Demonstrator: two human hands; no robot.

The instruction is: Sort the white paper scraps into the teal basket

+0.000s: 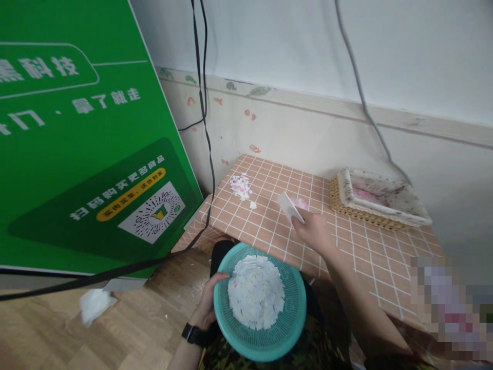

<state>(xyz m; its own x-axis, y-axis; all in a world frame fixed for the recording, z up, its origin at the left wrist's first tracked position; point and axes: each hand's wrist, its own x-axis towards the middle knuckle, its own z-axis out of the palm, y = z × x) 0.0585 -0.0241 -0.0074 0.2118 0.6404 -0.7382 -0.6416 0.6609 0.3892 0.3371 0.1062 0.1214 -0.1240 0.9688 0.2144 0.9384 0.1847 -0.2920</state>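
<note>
My left hand [210,297] grips the left rim of a teal plastic colander [297,303] that rests on my lap. A heap of small white paper-like pieces [256,292] fills its middle. Over the table, my right hand [313,230] is closed on a flat white card [289,207], held tilted between thumb and fingers. Just behind the card, a pinkish patch of thin pieces [300,203] lies on the tablecloth, partly hidden. Farther left sits a small pile of white and pink scraps [241,186], with one loose scrap [253,204] near it.
A brown checked cloth covers the table [269,226] against the wall. At the back right stands a lined wicker basket [381,203] with pink contents. A large green panel [77,128] and a hanging black cable [210,154] are on the left. A white bag [96,304] lies on the floor.
</note>
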